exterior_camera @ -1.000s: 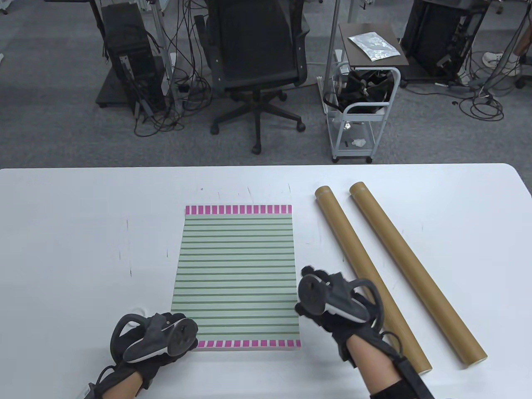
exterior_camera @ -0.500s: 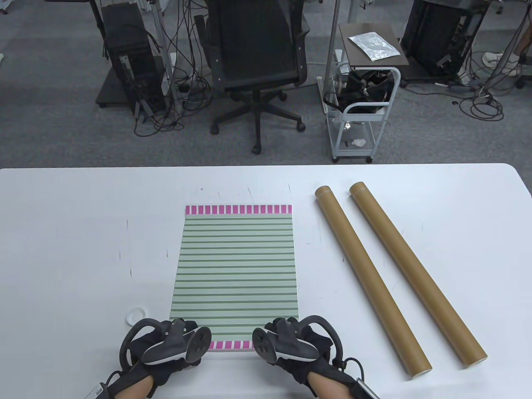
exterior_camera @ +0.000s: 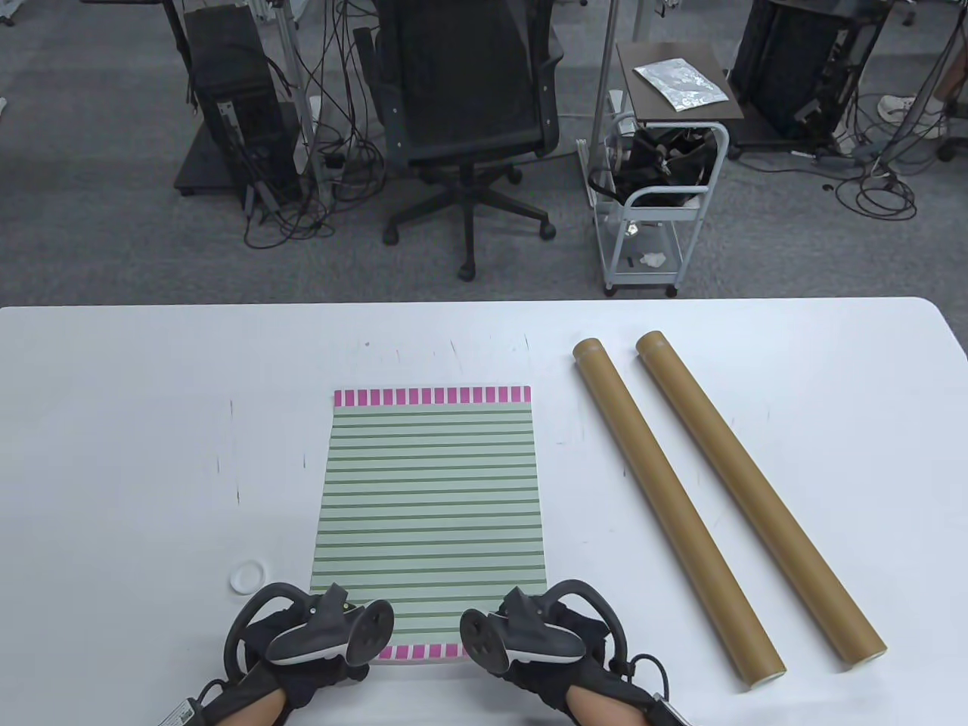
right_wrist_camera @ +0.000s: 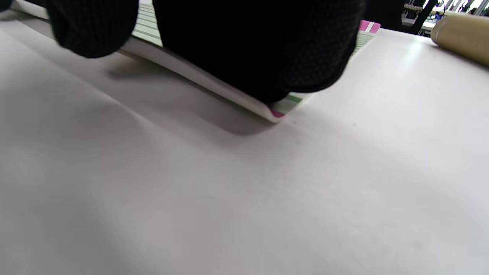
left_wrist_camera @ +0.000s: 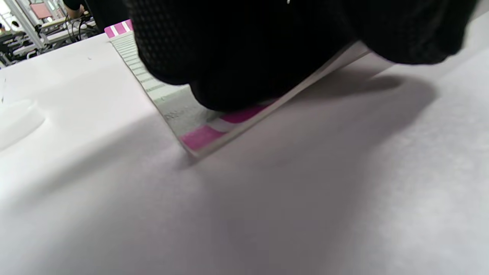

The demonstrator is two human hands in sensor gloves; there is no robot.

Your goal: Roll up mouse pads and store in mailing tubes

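our left hand (exterior_camera: 318,643) sits on the 7 o'clock corner of the striped mouse pad (exterior_camera: 431,514), our right hand (exterior_camera: 533,639) on its 5 o'clock corner. in both wrist views the near edge is lifted off the table (exterior_camera: 151,423), with gloved fingers on top and what looks like a thumb under it, so we judge both hands are pinching that edge. the pad lies at the table's middle; two mailing tubes (exterior_camera: 673,503) lie side by side toward 3 o'clock, well apart from it. the risk we see: if one hand curls ahead of the other, the roll goes conical or too loose, and it won't slide into a tube. a small white cap (exterior_camera: 247,576) sits just beside our left hand.
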